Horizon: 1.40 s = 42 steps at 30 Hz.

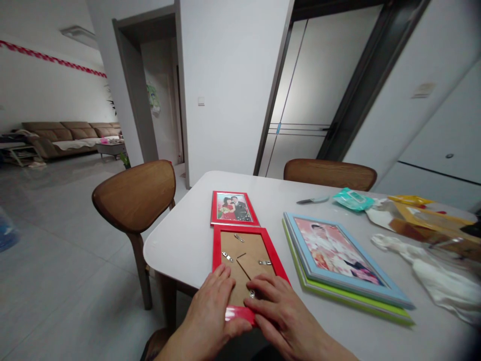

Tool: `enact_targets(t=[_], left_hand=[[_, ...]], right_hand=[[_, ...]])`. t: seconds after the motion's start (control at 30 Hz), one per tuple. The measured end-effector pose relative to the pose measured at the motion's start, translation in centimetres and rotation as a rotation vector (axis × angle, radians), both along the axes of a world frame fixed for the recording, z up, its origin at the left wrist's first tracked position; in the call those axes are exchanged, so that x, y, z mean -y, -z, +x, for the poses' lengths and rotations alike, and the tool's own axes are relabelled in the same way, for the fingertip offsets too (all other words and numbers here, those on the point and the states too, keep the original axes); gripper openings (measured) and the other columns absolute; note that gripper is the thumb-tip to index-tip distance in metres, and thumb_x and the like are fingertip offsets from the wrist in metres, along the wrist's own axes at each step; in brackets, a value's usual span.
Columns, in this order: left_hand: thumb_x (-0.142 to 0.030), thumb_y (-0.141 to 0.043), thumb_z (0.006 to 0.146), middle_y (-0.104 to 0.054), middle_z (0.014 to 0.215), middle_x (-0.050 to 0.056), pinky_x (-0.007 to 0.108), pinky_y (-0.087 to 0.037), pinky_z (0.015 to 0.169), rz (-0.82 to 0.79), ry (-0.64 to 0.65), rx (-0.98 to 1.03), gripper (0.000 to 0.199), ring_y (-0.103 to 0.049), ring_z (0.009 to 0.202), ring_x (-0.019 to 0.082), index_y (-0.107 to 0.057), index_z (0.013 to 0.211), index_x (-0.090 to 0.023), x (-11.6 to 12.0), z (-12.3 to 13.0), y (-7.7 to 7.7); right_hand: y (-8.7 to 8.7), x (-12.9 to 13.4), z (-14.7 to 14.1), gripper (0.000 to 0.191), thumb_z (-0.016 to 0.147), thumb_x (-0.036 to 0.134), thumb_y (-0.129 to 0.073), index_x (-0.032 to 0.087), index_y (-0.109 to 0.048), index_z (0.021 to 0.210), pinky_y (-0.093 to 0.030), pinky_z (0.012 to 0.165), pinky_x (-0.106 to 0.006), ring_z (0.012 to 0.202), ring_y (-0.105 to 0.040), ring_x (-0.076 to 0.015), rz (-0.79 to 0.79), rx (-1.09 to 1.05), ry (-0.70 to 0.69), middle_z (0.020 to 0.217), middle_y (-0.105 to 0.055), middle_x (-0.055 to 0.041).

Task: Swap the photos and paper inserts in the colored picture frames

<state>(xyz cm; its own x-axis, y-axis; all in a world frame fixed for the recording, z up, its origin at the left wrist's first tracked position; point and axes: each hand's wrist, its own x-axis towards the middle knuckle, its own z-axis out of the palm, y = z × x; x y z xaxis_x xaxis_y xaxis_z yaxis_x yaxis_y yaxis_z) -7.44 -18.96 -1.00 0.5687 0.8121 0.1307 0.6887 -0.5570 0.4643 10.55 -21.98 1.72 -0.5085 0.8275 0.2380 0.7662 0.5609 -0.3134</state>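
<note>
A red picture frame (217,245) lies back side up near the table's front edge. Its brown backing board (246,245) carries several small metal clips and a thin dark stand wire. My left hand (212,306) holds the frame's near left corner, fingers along the side and thumb at the near red edge. With curled fingers, my right hand (280,308) grips the near right part, fingertips beside the nearest clip (252,294). Just beyond, touching or almost touching it, a second red frame (213,208) lies face up with a photo of two people.
To the right, a light blue frame (391,288) rests on a green frame (394,313). A knife (312,200), a teal packet (353,199), a white cloth or bag (432,276) and yellowish packaging (424,215) lie farther off. Wooden chairs (135,195) stand around the white table (180,240).
</note>
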Motion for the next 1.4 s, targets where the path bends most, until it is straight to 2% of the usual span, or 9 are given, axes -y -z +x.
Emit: enact_targets(t=[0.13,0.33,0.53,0.7,0.93,1.07,1.27,1.33,1.4], left_hand=[[-0.043,-0.063,0.062,-0.036,0.128,0.016,0.043,-0.029,0.098,0.006,0.001,0.015,0.064,-0.028,0.120,0.026,-0.045,0.114,-0.009,0.0,0.0,-0.1],[-0.045,-0.063,0.062,-0.034,0.128,0.020,0.044,-0.028,0.098,-0.032,0.008,0.005,0.068,-0.028,0.120,0.028,-0.045,0.114,-0.004,0.1,0.0,-0.4],[-0.044,-0.068,0.057,-0.039,0.125,0.019,0.046,-0.030,0.096,-0.026,0.009,0.089,0.067,-0.032,0.118,0.030,-0.048,0.110,-0.008,-0.1,-0.2,0.1],[-0.050,-0.066,0.056,-0.040,0.124,0.021,0.045,-0.030,0.096,-0.006,0.046,0.150,0.069,-0.033,0.117,0.030,-0.050,0.107,-0.006,-0.5,-0.5,0.2],[-0.047,-0.067,0.056,-0.040,0.124,0.022,0.048,-0.028,0.096,-0.028,0.041,0.148,0.066,-0.033,0.116,0.032,-0.051,0.106,-0.007,-0.6,-0.6,0.1],[-0.047,-0.069,0.054,-0.041,0.123,0.021,0.047,-0.029,0.096,-0.028,0.054,0.126,0.068,-0.034,0.116,0.031,-0.050,0.108,-0.008,-0.7,-0.5,0.3],[-0.049,-0.068,0.054,-0.043,0.123,0.019,0.046,-0.030,0.096,0.002,0.064,0.211,0.067,-0.036,0.116,0.030,-0.050,0.107,-0.012,-0.8,-0.6,0.8],[-0.047,-0.069,0.053,-0.044,0.122,0.019,0.046,-0.031,0.095,0.015,0.062,0.215,0.067,-0.036,0.115,0.030,-0.050,0.107,-0.012,-0.8,-0.6,0.9],[-0.046,-0.070,0.052,-0.044,0.121,0.020,0.047,-0.032,0.094,0.017,0.055,0.179,0.066,-0.035,0.115,0.032,-0.052,0.104,-0.010,-0.8,-0.6,0.9]], right_hand=[[0.1,0.0,0.4,0.026,0.075,0.023,-0.044,0.028,-0.060,0.096,-0.034,0.089,-0.038,0.106,-0.040,-0.0208,-0.032,0.014,0.006,0.109,-0.053,-0.0030],[0.5,-0.5,0.5,0.028,0.076,0.024,-0.043,0.027,-0.058,0.100,-0.036,0.086,-0.036,0.100,-0.045,-0.0191,-0.042,-0.093,0.034,0.105,-0.054,-0.0047],[0.7,-4.6,-1.3,0.032,0.082,0.024,-0.034,0.019,-0.057,0.103,-0.037,0.082,-0.032,0.093,-0.048,-0.0176,-0.044,-0.162,0.124,0.102,-0.054,-0.0092],[0.7,-6.9,-2.9,0.026,0.080,0.020,-0.036,0.019,-0.062,0.084,-0.035,0.077,-0.030,0.086,-0.047,-0.0169,-0.020,-0.049,0.105,0.089,-0.055,-0.0060],[1.8,-7.4,-3.1,0.031,0.079,0.017,-0.035,0.019,-0.055,0.103,-0.032,0.079,-0.031,0.092,-0.043,-0.0185,0.004,-0.025,0.147,0.101,-0.054,-0.0070],[1.6,-7.5,-3.2,0.032,0.080,0.020,-0.036,0.022,-0.055,0.105,-0.031,0.081,-0.034,0.095,-0.041,-0.0197,-0.009,-0.014,0.080,0.104,-0.056,-0.0043],[1.3,-7.2,-3.2,0.032,0.078,0.017,-0.038,0.024,-0.058,0.102,-0.032,0.082,-0.035,0.093,-0.043,-0.0192,-0.022,-0.047,0.016,0.103,-0.058,-0.0031],[1.5,-7.4,-3.0,0.032,0.078,0.017,-0.037,0.025,-0.058,0.102,-0.033,0.082,-0.034,0.094,-0.045,-0.0184,-0.021,-0.076,0.018,0.102,-0.058,-0.0028],[1.8,-8.0,-2.7,0.032,0.078,0.018,-0.037,0.023,-0.059,0.101,-0.034,0.083,-0.031,0.095,-0.047,-0.0172,-0.026,-0.114,0.091,0.102,-0.058,-0.0040]])
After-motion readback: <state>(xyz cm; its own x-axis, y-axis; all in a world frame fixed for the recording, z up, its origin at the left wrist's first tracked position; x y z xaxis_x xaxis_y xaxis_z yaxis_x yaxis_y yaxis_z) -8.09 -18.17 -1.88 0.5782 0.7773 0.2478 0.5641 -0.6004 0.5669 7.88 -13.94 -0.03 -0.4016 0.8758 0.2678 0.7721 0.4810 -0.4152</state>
